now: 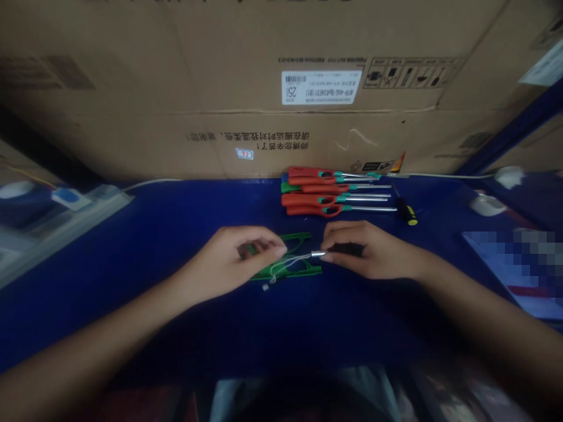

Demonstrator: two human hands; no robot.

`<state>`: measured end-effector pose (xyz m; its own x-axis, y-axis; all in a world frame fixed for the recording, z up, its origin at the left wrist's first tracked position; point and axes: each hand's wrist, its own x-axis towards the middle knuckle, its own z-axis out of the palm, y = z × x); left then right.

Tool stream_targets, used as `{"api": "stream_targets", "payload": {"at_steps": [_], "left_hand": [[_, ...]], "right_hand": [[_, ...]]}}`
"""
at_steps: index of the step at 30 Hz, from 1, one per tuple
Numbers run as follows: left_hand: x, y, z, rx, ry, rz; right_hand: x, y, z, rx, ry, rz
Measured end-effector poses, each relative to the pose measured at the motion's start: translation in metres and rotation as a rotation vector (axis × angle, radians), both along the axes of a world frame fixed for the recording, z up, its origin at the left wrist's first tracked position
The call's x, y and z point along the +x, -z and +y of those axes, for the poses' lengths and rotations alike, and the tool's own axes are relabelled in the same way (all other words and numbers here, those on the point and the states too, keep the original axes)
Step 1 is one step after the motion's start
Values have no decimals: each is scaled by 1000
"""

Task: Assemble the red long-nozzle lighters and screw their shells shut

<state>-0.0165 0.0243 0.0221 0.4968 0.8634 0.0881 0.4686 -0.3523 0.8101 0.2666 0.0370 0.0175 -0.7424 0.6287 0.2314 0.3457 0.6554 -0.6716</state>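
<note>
My right hand (367, 249) pinches a short metal tube (317, 254) between thumb and fingers, its far end hidden by the hand. Two thin white wires (288, 261) run left from the tube and bend down to a small pale end piece (265, 287). Thumb and fingertips of my left hand (241, 255) are pressed together just above the wires; what they hold, if anything, I cannot make out. Beneath that hand lie green plastic casing pieces (303, 271), partly covered by it, on the blue tabletop (264, 334).
Several red gas lighters (308, 202) with metal barrels lie stacked behind my hands, a green one (290, 187) among them. A black-and-yellow screwdriver (405, 212) rests to their right. Behind stands a large cardboard box (176, 129). Clear plastic trays (97, 208) sit left, papers (505, 275) right.
</note>
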Motion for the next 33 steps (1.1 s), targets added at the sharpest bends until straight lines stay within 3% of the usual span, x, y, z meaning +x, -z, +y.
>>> {"api": "stream_targets", "payload": {"at_steps": [7, 13, 22, 33], "left_hand": [[1, 4, -1, 81, -6, 28], [-2, 9, 3, 98, -59, -17], [-4, 12, 9, 145, 53, 82], [-3, 16, 2, 290, 104, 185]], "right_hand": [[5, -3, 6, 8, 73, -5], [8, -3, 6, -60, 35, -61], [8, -3, 4, -197, -10, -125], [8, 1, 4, -134, -48, -170]]}}
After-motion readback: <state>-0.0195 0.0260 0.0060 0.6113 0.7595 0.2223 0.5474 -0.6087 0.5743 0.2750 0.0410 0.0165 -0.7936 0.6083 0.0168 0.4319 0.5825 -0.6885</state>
